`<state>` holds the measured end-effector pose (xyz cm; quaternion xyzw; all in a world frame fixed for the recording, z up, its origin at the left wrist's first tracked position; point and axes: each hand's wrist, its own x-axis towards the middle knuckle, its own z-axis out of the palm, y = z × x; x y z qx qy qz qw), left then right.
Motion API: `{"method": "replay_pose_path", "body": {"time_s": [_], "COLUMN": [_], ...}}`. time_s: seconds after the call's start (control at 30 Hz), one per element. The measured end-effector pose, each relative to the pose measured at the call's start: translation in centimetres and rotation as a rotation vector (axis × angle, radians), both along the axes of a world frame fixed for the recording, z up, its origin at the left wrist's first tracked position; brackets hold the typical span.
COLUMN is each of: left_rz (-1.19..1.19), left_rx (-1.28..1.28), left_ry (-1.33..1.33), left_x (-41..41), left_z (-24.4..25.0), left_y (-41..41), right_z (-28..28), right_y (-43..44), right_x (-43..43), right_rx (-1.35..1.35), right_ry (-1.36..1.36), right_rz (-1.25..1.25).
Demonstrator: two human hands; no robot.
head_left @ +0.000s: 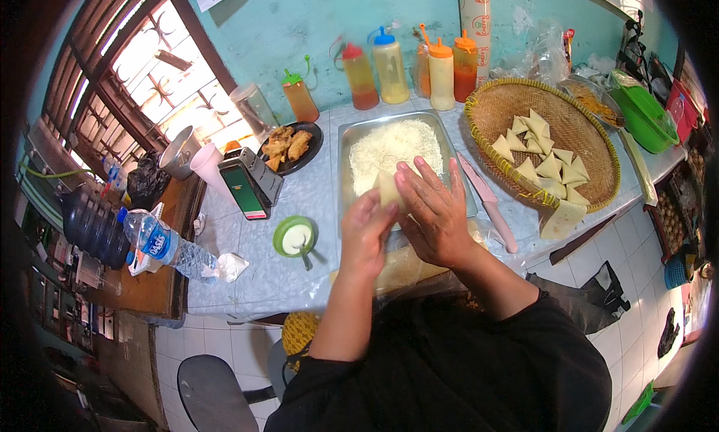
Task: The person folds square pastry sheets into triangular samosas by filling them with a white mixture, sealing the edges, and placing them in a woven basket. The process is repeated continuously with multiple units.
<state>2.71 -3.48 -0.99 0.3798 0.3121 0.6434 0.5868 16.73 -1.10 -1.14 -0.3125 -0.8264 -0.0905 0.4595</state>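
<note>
Over the near part of a metal tray (344, 151) of pale shredded filling (393, 145), my left hand (365, 230) holds a pale, folded pastry wrapper (387, 190) between thumb and fingers. My right hand (435, 213) lies against the wrapper's right side, its fingers extended and its palm hidden. A green bowl (278, 241) of white paste with a spoon (305, 258) in it stands left of my hands. Right of the tray lies a pink knife (494, 207). Several folded triangular pastries (549, 167) rest in a woven bamboo tray (595, 151) farther right.
Squeeze bottles (390, 67) line the wall. A black plate (317, 143) of fried food, a phone (242, 188) on a stand and a pink cup (210, 165) are at left. A water bottle (168, 246) lies near the table's left edge. A green basket (646, 117) stands at far right.
</note>
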Motion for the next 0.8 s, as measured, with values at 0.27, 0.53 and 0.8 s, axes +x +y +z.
{"method": "replay_pose_path", "body": {"time_s": [0.27,0.53,0.8], "left_rz": [-0.051,-0.091,-0.037], "left_rx": [-0.102,-0.016,-0.061], "left_ry": [-0.136,0.055,-0.043], "left_x": [-1.2,0.7,3.3], "left_z": [-1.9,-2.0,-2.6], "left_y": [-0.1,0.7,-0.1], "right_z": [-2.7,-2.7,-2.6], "right_y": [0.9,0.3,-2.5], "right_x": [-0.5,0.9,4.1], "right_rx": [-0.199,-0.002,-0.091], "right_ry": [0.023,0.105,0.207], "right_rz": [0.045,0.02,0.03]}}
